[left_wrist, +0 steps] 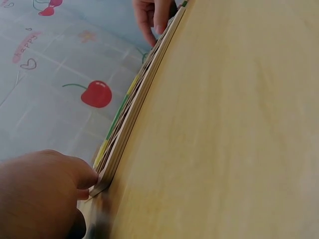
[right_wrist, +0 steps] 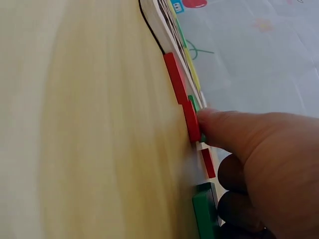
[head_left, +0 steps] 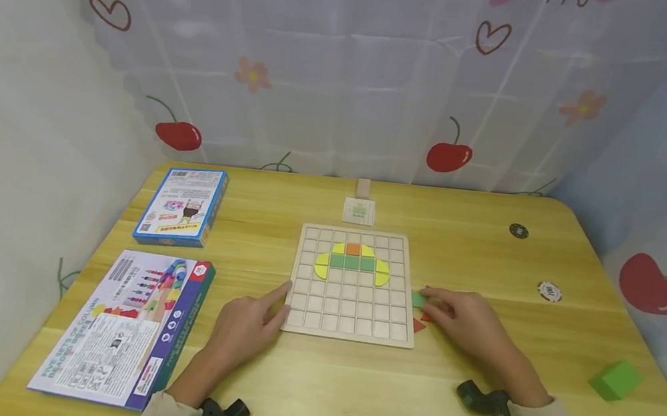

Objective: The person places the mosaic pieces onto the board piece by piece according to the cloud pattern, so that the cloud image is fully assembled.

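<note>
A square wooden grid board [head_left: 324, 307] lies on the table, with yellow quarter-round tiles [head_left: 383, 273], green square tiles [head_left: 352, 262] and an orange square tile [head_left: 353, 249] in its upper cells. My left hand [head_left: 246, 327] touches the board's left edge near the lower corner, index finger and thumb stretched out; in the left wrist view the thumb [left_wrist: 82, 172] lies at that corner. Beside the right edge, my right hand [head_left: 467, 318] pinches a green tile [head_left: 418, 300] between thumb and index finger. Red tiles [head_left: 418, 325] lie just below it, partly covered by the hand.
A pattern card [head_left: 358, 211] leans on a small wooden block [head_left: 363, 188] behind the board. Two boxes, one blue-edged [head_left: 179, 206] and one larger [head_left: 111, 327], lie at left. A black chip [head_left: 519, 231], a white chip [head_left: 550, 291] and a green block [head_left: 616, 380] are at right.
</note>
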Tool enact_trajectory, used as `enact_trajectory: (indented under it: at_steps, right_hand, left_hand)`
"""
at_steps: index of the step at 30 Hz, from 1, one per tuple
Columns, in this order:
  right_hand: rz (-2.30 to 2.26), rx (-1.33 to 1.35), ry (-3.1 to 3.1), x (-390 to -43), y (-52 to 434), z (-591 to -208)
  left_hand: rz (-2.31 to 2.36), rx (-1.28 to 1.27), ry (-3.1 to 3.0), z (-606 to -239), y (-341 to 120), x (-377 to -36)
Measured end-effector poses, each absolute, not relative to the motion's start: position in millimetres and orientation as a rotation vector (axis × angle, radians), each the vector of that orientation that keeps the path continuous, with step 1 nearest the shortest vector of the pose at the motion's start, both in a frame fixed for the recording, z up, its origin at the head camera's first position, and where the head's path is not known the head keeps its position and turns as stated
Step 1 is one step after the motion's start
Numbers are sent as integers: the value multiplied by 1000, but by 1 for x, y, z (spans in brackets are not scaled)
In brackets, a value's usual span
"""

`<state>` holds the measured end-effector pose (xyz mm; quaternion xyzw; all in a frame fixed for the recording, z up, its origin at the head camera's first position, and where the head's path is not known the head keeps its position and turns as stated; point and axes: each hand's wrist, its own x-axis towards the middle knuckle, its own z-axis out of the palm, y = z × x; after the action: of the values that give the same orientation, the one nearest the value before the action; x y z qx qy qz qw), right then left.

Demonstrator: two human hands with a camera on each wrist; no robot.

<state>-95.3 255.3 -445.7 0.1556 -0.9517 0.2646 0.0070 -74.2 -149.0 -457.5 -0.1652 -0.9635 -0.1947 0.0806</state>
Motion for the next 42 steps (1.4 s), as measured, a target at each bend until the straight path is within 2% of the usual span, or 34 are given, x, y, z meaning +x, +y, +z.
enact_trajectory:
  at_steps: [13,20,26,31,42]
  right_hand:
    - [285,676,-2846,-92,233,-439]
    - [343,618,-2898,-92,237,-441]
    - [482,513,-2997,-98,227,-424]
    - [537,608,-3035,-108,201,-418]
    - [362,769,-2891,-125,158,-432]
  left_hand:
    - [-568,-479,-2872,-453,-153,-76]
    - [-584,-473,-2901,-454,-152,-76]
    - [-580,-488,-2878,-457,-151,-76]
    - [-582,-477,-2894,-457,-150,-76]
    - [-593,-490,-2885,-458,-149,-73]
